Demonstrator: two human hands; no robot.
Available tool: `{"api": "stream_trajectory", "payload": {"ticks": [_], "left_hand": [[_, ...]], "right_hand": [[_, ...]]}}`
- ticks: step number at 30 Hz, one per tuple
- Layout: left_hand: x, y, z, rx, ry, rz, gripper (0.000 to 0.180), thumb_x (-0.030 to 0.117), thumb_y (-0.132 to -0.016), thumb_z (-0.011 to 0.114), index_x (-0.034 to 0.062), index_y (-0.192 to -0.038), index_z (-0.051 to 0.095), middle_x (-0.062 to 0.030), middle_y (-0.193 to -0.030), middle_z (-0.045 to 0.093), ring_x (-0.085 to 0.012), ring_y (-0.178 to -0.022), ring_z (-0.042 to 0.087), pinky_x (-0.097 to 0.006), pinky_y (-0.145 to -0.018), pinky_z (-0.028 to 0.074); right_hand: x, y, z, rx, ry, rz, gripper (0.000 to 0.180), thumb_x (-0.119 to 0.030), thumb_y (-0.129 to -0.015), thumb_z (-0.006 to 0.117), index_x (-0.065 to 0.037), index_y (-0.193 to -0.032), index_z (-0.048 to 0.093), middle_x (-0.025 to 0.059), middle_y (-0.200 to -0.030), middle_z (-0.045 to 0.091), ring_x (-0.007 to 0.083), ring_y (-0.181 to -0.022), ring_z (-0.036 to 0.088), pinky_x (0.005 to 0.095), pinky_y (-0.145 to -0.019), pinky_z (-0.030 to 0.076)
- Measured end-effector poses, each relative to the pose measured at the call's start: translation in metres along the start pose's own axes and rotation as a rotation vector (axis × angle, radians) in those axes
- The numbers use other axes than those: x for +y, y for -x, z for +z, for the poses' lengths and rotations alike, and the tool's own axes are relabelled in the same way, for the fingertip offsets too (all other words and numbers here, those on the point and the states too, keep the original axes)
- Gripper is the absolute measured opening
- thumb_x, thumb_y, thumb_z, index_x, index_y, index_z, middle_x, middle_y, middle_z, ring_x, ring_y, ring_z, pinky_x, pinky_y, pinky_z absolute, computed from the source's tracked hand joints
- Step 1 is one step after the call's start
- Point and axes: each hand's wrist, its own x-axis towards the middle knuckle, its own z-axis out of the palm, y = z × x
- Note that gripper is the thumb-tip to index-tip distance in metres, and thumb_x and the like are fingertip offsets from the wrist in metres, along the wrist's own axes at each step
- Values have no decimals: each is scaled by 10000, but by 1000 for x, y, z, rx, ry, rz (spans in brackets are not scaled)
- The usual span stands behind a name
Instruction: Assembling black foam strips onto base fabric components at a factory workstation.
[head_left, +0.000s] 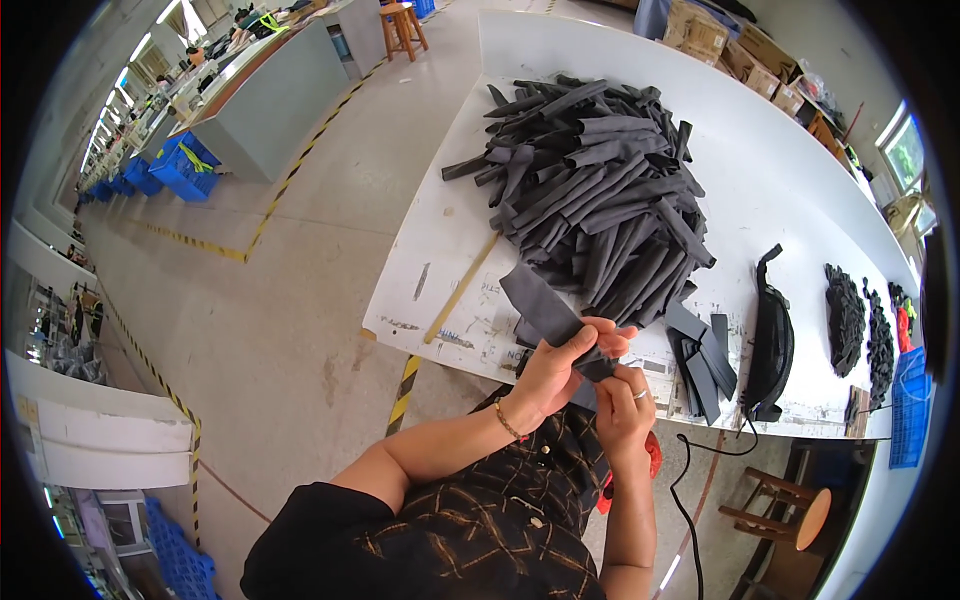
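Observation:
A dark grey fabric strip (541, 303) slants up and left from between my hands, its wide far end reaching over the table's front edge. My left hand (560, 372) pinches it along its length, thumb on top. At the strip's near end, the fingers of my right hand (627, 402) close on the fabric; exactly what they pinch there is hidden. Beyond my hands rises a large heap of similar dark strips (610, 200). Right of my hands lie several flat, stiffer-looking dark pieces (708, 362).
On the white table (425, 250) a black pouch-like bag (769, 340) lies farther right, then piles of small black pieces (845, 320). A blue crate (909, 405) stands at the right end. A black cord (684, 500) hangs near a wooden stool (785, 508).

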Motion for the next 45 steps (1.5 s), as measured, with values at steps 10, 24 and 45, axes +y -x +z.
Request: {"api": "stream_trajectory", "payload": {"ticks": [10, 24, 45], "left_hand": [[0, 0, -5, 25, 14, -56, 345, 292, -986, 547, 13, -1183, 598, -177, -1224, 628, -225, -1102, 601, -369, -994, 460], [5, -16, -29, -263, -48, 46, 369, 329, -971, 560, 137, -1286, 571, -114, -1354, 559, -302, -1397, 346, -511, -1074, 383], [4, 56, -99, 365, -1279, 296, 138, 126, -832, 751, 30, -918, 704, 2, -807, 606, -61, -660, 533, -210, -578, 424]], "right_hand": [[-7, -1, 2, -84, -64, 202, 182, 45, -735, 721, 3, -858, 593, 113, -931, 599, 250, -762, 612, 324, -659, 505], [-11, -2, 10, 190, -575, 827, 101, -58, -856, 713, 3, -906, 651, 29, -867, 631, 122, -762, 557, 256, -715, 455], [46, 94, 4, 52, -347, 1004, 146, -116, -857, 728, 17, -850, 667, -24, -713, 580, 40, -710, 459, 196, -667, 378]]}}
